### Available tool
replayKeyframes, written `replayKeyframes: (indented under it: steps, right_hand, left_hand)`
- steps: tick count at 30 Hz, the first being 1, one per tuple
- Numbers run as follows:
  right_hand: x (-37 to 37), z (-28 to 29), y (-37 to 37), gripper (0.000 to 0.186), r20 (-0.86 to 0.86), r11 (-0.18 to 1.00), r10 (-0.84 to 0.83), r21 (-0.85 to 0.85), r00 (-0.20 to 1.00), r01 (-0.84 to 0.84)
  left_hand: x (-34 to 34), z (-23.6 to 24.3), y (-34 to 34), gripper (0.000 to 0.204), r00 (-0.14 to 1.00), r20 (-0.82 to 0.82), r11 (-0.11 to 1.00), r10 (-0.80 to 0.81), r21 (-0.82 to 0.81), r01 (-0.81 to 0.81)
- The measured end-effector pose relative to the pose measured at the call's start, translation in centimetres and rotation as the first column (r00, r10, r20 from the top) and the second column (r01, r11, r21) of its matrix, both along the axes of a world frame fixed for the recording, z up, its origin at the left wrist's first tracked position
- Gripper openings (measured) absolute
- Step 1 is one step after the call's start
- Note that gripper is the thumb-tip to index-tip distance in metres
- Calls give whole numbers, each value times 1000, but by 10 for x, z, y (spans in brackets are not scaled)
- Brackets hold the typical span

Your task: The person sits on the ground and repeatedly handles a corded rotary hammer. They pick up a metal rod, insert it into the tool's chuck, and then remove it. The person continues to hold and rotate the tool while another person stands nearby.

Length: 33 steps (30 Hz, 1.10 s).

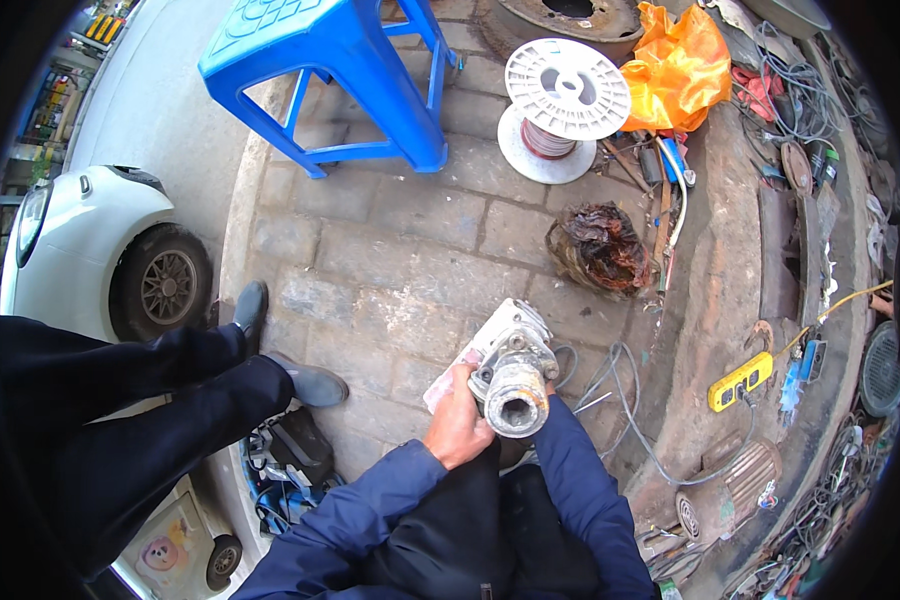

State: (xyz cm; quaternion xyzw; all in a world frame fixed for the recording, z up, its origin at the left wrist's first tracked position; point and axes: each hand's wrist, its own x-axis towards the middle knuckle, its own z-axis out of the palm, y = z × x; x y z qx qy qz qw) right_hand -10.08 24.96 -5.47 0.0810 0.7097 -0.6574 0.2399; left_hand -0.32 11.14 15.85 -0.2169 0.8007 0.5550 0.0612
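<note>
A worn, dirty power tool (518, 385) with a grey metal head is in front of me, its round hollow nose (518, 403) pointing up toward me. Bolts ring the metal housing, and a pale, scuffed body stretches away behind it. My left hand (457, 425) is closed round the tool's left side, just by the nose. On the other side, my right hand (551, 388) reaches up against the tool; only a sliver of it shows, and its fingers are hidden. Grey cable (625, 400) lies in loops just right of the tool.
Another person's legs (170, 385) stand at left, near a white car (90, 240). A blue plastic stool (340, 75) and white wire spool (568, 90) are ahead. Right are a crumpled dark bag (602, 250), orange bag (678, 70), yellow power strip (740, 382) and rusty motor (735, 490).
</note>
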Motion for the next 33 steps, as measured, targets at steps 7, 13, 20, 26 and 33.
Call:
replayKeyframes:
  steps: [7, 13, 20, 26, 33]
  right_hand:
    - [2, -4, 1, 34, 23, 1000, 6, -7, 1000, -6]
    - [2, -6, 1, 34, 38, 1000, 12, -18, 999, -11]
    - [2, -16, 1, 35, 48, 999, 13, -45, 999, -11]
    - [5, -36, 1, 35, 60, 997, 15, -76, 998, -11]
    - [3, -39, 2, 35, 57, 1000, 10, -14, 998, -10]
  left_hand:
    - [-2, 6, 0, 77, 1000, -4, 1000, 0, -12, 0]
    - [0, 6, -1, 83, 1000, 5, 1000, -26, -6, 26]
    - [4, 4, -3, 100, 993, -51, 984, -102, -152, 93]
    - [9, -8, -5, 104, 999, -8, 998, -50, 33, 51]
    - [-1, 2, -17, 81, 986, -96, 982, -136, -146, 121]
